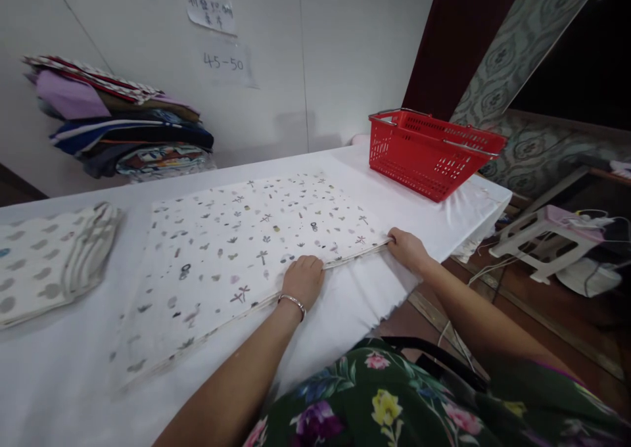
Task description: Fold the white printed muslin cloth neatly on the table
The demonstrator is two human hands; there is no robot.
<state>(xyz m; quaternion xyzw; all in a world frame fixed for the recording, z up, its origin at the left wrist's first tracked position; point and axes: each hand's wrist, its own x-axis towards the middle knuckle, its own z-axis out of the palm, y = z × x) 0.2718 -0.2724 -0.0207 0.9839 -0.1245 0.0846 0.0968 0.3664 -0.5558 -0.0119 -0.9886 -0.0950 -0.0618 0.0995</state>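
Note:
A white cloth [251,236] printed with small plants and shapes lies spread flat on the table, its near edge showing more than one layer. Along that near edge, my left hand [303,281] has its fingers curled over the fabric around the middle. At the cloth's near right corner, my right hand [407,250] pinches the edge between thumb and fingers. Both hands are closed on the same cloth. The thumb of my left hand is hidden.
A folded spotted cloth [59,256] lies on the white-covered table [340,322] at the left. Stacked folded fabrics [133,121] stand at the back left. A red basket [428,154] sits at the back right. Beyond the table's right end is a plastic stool [547,240].

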